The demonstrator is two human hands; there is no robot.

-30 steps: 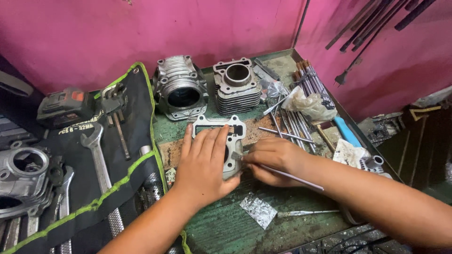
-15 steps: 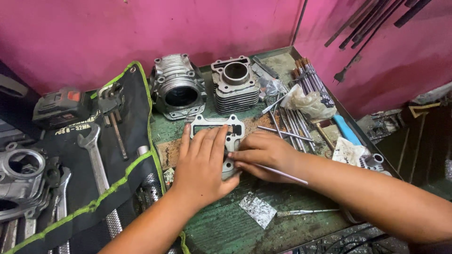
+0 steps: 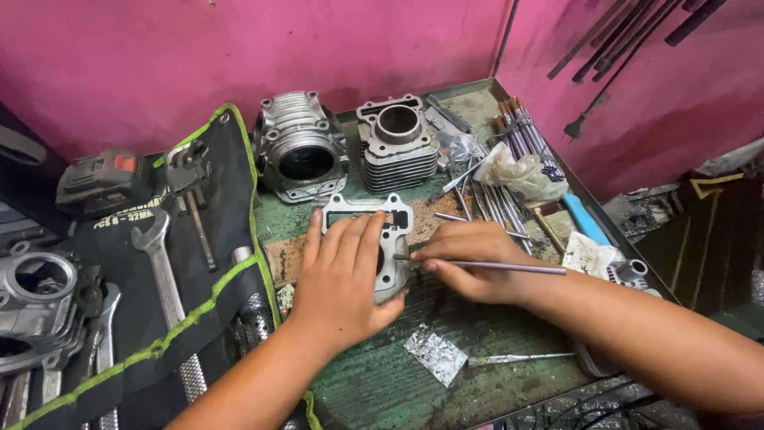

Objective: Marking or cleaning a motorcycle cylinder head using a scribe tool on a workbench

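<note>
head view, left hand (image 3: 341, 283) fingers flat on gasket plate (image 3: 374, 239), right hand (image 3: 469, 263) pinching thin rod (image 3: 493, 267)

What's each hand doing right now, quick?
Left hand: open, pressed flat on the metal plate.
Right hand: closed, pinching a thin metal rod whose tip meets the plate.

You're at a repair workshop bench. The green worktop (image 3: 382, 382) is worn and grimy, backed by pink walls. Two finned engine cylinders (image 3: 398, 143) stand at the back, a black tool roll (image 3: 215, 263) holds wrenches (image 3: 159, 263) on your left, a bundle of metal rods (image 3: 517, 135) lies to the right, and long tools hang on the wall (image 3: 621, 56).
</note>
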